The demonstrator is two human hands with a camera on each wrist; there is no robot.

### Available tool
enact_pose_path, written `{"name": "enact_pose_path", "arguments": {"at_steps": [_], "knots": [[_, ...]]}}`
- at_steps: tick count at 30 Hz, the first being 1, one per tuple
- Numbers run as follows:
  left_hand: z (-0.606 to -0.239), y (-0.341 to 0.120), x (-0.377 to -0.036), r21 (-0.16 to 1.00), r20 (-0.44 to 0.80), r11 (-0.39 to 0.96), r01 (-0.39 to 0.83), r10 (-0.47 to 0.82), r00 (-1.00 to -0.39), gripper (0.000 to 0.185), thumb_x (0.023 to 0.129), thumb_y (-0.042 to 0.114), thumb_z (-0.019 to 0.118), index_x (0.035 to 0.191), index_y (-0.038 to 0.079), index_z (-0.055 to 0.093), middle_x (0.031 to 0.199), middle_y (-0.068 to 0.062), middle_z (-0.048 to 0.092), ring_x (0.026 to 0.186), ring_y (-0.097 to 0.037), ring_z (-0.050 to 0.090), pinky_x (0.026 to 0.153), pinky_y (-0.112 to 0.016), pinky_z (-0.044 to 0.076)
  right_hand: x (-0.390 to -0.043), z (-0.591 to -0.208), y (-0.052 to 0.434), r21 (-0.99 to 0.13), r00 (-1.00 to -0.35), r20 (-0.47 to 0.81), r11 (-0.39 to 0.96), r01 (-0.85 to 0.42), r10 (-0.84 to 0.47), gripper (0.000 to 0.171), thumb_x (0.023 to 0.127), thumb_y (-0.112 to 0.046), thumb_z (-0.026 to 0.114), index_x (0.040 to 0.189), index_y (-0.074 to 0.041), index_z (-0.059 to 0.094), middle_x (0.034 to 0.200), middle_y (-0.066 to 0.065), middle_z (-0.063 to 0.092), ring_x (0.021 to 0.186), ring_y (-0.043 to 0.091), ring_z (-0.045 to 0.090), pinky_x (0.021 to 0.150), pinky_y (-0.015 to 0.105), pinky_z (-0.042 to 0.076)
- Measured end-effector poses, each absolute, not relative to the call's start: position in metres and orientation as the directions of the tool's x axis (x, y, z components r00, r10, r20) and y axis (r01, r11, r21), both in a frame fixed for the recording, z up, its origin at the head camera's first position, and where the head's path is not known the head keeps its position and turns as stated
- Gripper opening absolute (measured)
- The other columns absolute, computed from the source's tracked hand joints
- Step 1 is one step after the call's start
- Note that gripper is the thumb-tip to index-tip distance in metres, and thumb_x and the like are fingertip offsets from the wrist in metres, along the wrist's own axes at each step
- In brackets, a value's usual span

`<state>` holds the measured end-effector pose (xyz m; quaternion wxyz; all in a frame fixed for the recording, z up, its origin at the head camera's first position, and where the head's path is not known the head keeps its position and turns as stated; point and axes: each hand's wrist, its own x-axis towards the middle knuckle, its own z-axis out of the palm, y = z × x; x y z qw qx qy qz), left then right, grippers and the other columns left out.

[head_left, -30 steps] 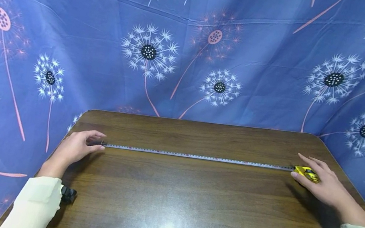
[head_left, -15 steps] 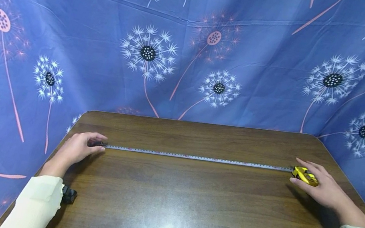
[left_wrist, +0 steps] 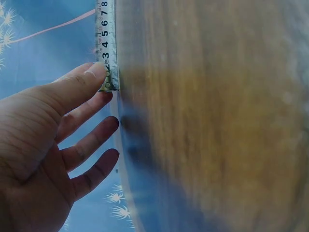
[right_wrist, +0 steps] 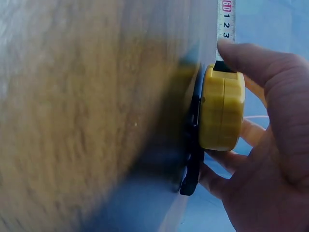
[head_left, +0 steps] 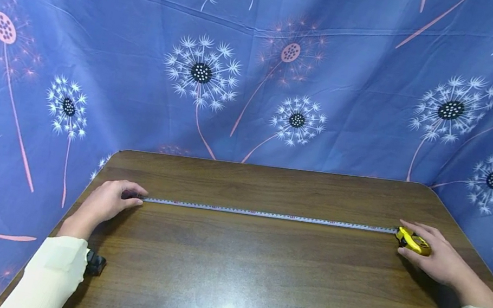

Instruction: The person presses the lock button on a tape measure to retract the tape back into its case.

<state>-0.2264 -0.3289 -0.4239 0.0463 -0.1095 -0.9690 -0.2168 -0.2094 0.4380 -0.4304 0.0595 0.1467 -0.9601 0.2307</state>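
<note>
The left hand (head_left: 105,201) lies with relaxed, nearly straight fingers (left_wrist: 91,72), one fingertip pressing the metal end hook (left_wrist: 108,86) of the tape blade (head_left: 265,213) down at the left of the frame. The right hand (head_left: 438,257) curls its fingers (right_wrist: 251,60) round the yellow tape measure case (head_left: 414,242) at the right edge, thumb against the blade where it leaves the housing. To measure well, the hook should probably stay pinned, the blade taut and flat, the case square to it. The blade runs straight across the brown table (head_left: 252,287) between both hands, in front of the blue dandelion cloth (head_left: 261,68).
</note>
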Motion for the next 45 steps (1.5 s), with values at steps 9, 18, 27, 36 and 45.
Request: {"name": "enact_pose_path", "arguments": {"at_steps": [9, 18, 27, 36, 45], "knots": [[-0.4235, -0.3273, -0.2257, 0.383, 0.101, 0.901, 0.202, 0.177, -0.979, 0.022, 0.096, 0.01, 0.073, 0.116, 0.018, 0.078, 0.118, -0.011, 0.074, 0.109, -0.037, 0.068, 0.089, -0.061, 0.049, -0.2093, -0.4309, 0.4417, -0.391, -0.939, 0.189, 0.855, -0.34, -0.287, 0.062, 0.094, -0.007, 0.076, 0.149, -0.002, 0.05, 0.14, 0.039, 0.04, 0.122, 0.061, 0.04, 0.083, 0.074, 0.037], [-0.4225, -0.3281, -0.223, 0.367, 0.138, 0.904, 0.222, 0.183, -0.973, 0.017, 0.096, 0.009, 0.074, 0.106, 0.02, 0.081, 0.111, -0.009, 0.076, 0.104, -0.037, 0.069, 0.087, -0.059, 0.051, -0.2116, -0.4294, 0.4434, -0.383, -0.935, 0.172, 0.853, -0.354, -0.31, 0.063, 0.092, -0.005, 0.077, 0.148, -0.002, 0.05, 0.14, 0.038, 0.041, 0.122, 0.059, 0.04, 0.084, 0.075, 0.038], [-0.4215, -0.3275, -0.222, 0.366, 0.154, 0.902, 0.227, 0.182, -0.971, 0.016, 0.095, 0.008, 0.074, 0.103, 0.02, 0.081, 0.108, -0.008, 0.076, 0.103, -0.036, 0.069, 0.087, -0.059, 0.051, -0.2118, -0.427, 0.4442, -0.366, -0.925, 0.182, 0.849, -0.38, -0.335, 0.067, 0.088, -0.002, 0.08, 0.148, -0.003, 0.051, 0.134, 0.036, 0.047, 0.118, 0.055, 0.045, 0.082, 0.07, 0.041], [-0.4232, -0.3295, -0.2227, 0.372, 0.174, 0.899, 0.23, 0.176, -0.969, 0.016, 0.096, 0.009, 0.073, 0.103, 0.021, 0.081, 0.106, -0.006, 0.077, 0.099, -0.033, 0.071, 0.084, -0.057, 0.052, -0.2104, -0.4258, 0.444, -0.361, -0.929, 0.175, 0.857, -0.368, -0.325, 0.065, 0.088, -0.002, 0.08, 0.146, -0.003, 0.052, 0.133, 0.034, 0.049, 0.117, 0.054, 0.046, 0.082, 0.07, 0.041], [-0.4199, -0.3301, -0.2207, 0.386, 0.191, 0.893, 0.232, 0.168, -0.967, 0.016, 0.096, 0.009, 0.073, 0.103, 0.02, 0.082, 0.106, -0.008, 0.077, 0.1, -0.034, 0.07, 0.084, -0.058, 0.051, -0.2091, -0.4255, 0.4424, -0.357, -0.922, 0.194, 0.852, -0.384, -0.334, 0.065, 0.086, 0.0, 0.08, 0.145, -0.002, 0.052, 0.131, 0.034, 0.05, 0.116, 0.053, 0.046, 0.081, 0.07, 0.041]]}}
